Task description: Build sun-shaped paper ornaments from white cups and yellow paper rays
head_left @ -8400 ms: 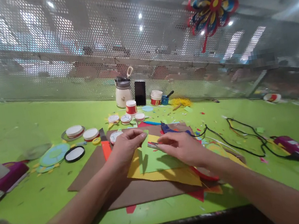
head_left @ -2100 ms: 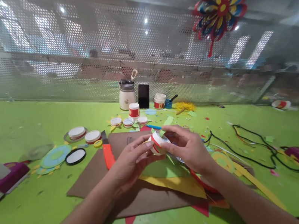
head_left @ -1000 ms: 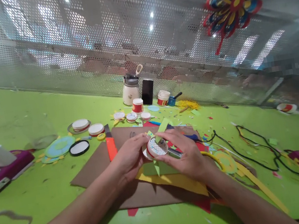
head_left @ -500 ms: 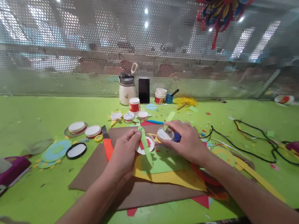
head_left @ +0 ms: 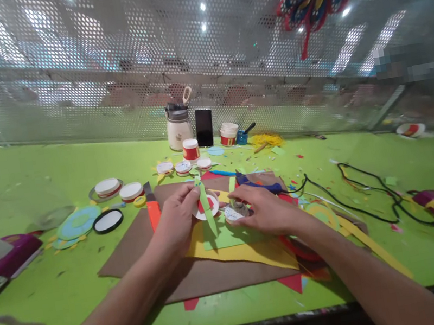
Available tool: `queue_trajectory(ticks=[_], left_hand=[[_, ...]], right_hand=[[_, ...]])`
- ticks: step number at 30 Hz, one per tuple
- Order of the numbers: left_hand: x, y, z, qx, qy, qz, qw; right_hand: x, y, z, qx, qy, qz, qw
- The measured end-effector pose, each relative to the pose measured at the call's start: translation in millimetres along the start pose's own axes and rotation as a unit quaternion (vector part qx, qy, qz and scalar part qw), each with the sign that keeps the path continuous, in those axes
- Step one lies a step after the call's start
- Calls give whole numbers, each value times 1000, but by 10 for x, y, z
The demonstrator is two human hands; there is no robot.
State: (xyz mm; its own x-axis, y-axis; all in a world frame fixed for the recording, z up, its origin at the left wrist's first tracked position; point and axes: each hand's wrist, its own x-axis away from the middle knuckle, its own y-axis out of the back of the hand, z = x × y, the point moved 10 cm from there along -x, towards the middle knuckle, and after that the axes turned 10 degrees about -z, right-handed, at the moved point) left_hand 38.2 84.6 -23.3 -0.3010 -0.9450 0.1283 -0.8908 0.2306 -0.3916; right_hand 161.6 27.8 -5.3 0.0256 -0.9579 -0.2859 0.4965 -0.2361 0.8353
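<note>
Between the thumb and fingers of my left hand [head_left: 180, 212] is a light green paper strip [head_left: 209, 213], pointed at its lower end. Right behind the strip shows a white lid [head_left: 201, 212] with a red patch; whether my fingers hold it too, I cannot tell. My right hand [head_left: 263, 208] is closed on a round white lid [head_left: 234, 214] with dark marks, tilted above the green paper sheet [head_left: 233, 238]. A second green strip [head_left: 232, 185] rises by its fingertips. Just beyond that hand lies a dark blue tool [head_left: 259, 182] with a black cord.
Brown cardboard [head_left: 132, 253] and yellow paper [head_left: 252, 256] lie under the hands. An orange-handled cutter [head_left: 153, 211] is left of them. Several lids, a red-and-white tub [head_left: 191, 150], a bottle [head_left: 179, 130] and a phone [head_left: 204, 127] stand behind. Black cord [head_left: 358, 222] loops at right.
My right hand has moved left and down with the lid, whose marked face now shows more. The dark blue tool is now plainer behind that hand. My left hand keeps its grip.
</note>
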Motion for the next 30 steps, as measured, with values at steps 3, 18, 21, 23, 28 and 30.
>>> queue_trajectory(ticks=[3,18,21,23,28,30], left_hand=[[-9,11,9,-8,2,-5,1000],[-40,37,96,-29,2,-12,1000],[-39,40,100,-23,-2,-16,1000],[-28,26,101,-18,-1,-13,1000],[17,-18,96,-8,11,0,1000],[33,-31,91,1,18,4,1000]], right_hand=[[7,-18,-11,1,5,-2,1000],[64,231,239,-345,-20,-132,929],[108,-52,311,-428,-69,-51,900],[129,-164,342,-447,-88,-21,890],[125,-267,321,-457,-123,4,881],[118,-277,307,-455,-129,4,881]])
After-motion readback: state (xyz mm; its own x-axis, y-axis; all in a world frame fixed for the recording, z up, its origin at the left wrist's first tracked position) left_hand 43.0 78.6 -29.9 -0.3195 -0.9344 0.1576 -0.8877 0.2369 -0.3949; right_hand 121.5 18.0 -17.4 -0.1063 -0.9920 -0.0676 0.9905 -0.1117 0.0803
